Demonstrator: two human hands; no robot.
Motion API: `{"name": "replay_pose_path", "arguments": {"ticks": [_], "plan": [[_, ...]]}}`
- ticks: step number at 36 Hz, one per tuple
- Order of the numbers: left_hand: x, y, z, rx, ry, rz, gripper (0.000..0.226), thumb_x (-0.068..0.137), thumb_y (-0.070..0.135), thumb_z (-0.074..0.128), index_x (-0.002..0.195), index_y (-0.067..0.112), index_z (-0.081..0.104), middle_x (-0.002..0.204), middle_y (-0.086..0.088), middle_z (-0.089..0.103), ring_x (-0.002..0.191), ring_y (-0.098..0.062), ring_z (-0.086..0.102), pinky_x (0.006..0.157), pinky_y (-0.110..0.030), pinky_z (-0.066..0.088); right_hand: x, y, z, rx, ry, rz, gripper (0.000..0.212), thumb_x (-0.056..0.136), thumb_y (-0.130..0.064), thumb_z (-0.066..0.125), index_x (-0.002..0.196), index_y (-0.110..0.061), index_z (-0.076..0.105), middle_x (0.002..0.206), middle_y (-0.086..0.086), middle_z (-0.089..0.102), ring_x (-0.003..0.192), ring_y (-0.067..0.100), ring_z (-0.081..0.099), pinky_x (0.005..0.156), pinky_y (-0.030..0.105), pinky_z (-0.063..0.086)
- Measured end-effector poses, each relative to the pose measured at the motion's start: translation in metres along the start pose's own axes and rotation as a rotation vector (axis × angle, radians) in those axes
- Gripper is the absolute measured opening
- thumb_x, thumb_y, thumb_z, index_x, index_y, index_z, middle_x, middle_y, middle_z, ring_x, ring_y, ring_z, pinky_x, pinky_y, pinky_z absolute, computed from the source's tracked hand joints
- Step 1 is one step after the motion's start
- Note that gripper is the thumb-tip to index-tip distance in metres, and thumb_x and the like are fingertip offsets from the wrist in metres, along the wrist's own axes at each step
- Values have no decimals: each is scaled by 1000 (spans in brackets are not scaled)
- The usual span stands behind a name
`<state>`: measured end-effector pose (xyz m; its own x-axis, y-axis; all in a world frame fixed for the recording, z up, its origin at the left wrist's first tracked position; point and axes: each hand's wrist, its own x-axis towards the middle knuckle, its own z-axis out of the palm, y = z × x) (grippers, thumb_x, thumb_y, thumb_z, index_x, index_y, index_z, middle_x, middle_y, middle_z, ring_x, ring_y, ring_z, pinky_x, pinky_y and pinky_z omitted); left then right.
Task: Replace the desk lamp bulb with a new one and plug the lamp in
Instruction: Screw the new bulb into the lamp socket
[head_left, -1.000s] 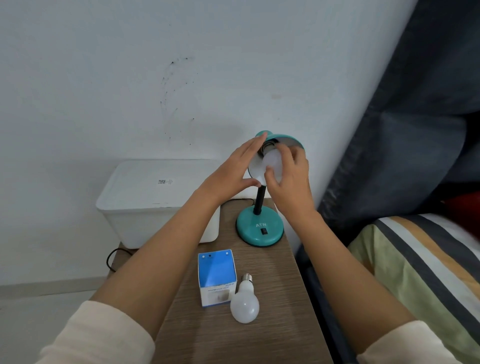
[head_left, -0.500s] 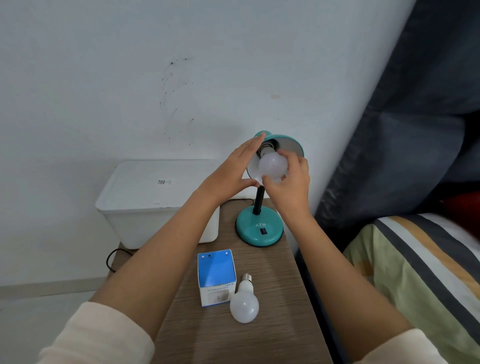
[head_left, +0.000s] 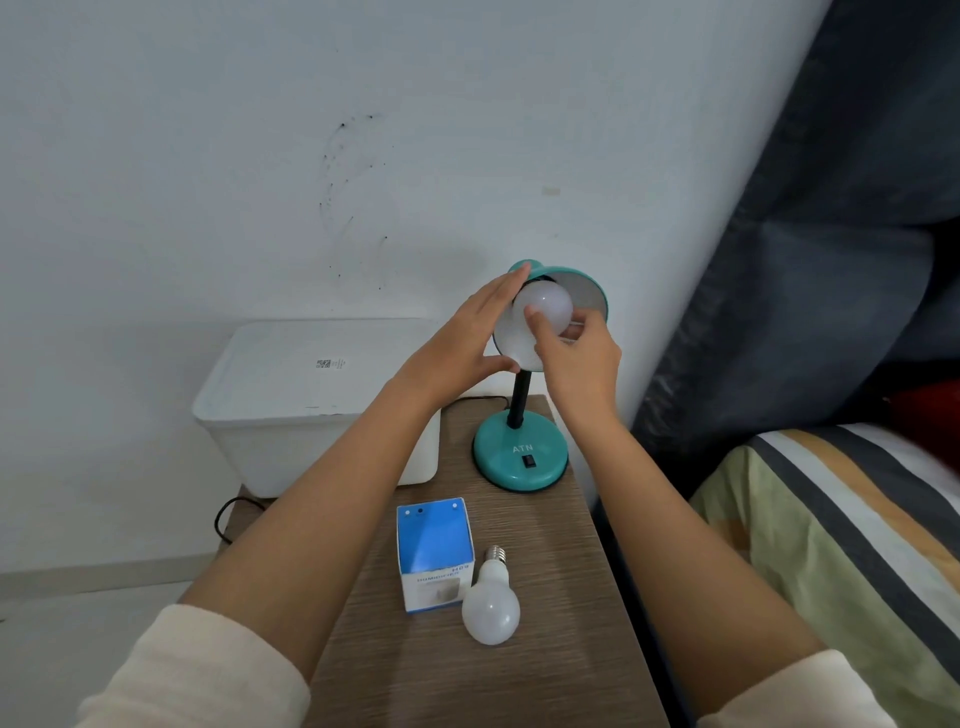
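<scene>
Fingers and thumb of my right hand are curled round the white bulb that sits inside the teal lamp shade, with the thumb on its front and the other fingers behind it. My left hand lies flat with straight fingers against the left side of the shade, thumb under the rim, gripping nothing. The desk lamp stands upright at the back of the wooden worktop, its round base marked ATN. Nearer to me a second bulb lies on its side, screw cap pointing away, just beside a blue-and-white box. A white lidded bin stands left of the lamp, a black cord loops past the worktop's left edge, and a striped bed lies to my right.
</scene>
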<state>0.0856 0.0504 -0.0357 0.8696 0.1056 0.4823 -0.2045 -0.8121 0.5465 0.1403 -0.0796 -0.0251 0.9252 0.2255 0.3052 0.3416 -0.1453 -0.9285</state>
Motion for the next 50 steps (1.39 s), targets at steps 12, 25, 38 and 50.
{"name": "replay_pose_path", "arguments": {"ticks": [12,25,38,50], "plan": [[1,1,0,-13,11,8,98,74,8,76,148,22,14,152,1,26,137,-9,24,106,-3,16,-7,-1,-4,-192,-44,-273,44,92,-22,51,136,-19,44,128,9,41,109,11,45,97,29,44],[-1,0,0,-8,16,-2,99,74,7,75,148,24,12,153,3,24,138,-6,21,105,-1,14,2,0,-5,-84,-1,-25,52,78,-39,71,116,-10,50,89,0,59,76,9,55,55,-2,39],[-2,0,0,-27,18,12,98,74,6,76,148,23,13,152,3,26,133,2,21,107,-5,16,1,2,-2,-235,-24,-183,51,79,-36,68,121,-12,53,114,7,61,99,18,58,77,21,47],[-1,0,1,-23,15,19,97,75,10,76,148,23,14,152,2,26,138,-7,23,109,-8,17,1,3,-5,-167,-124,22,67,72,-29,76,128,-10,43,123,10,56,111,24,55,82,26,44]]}}
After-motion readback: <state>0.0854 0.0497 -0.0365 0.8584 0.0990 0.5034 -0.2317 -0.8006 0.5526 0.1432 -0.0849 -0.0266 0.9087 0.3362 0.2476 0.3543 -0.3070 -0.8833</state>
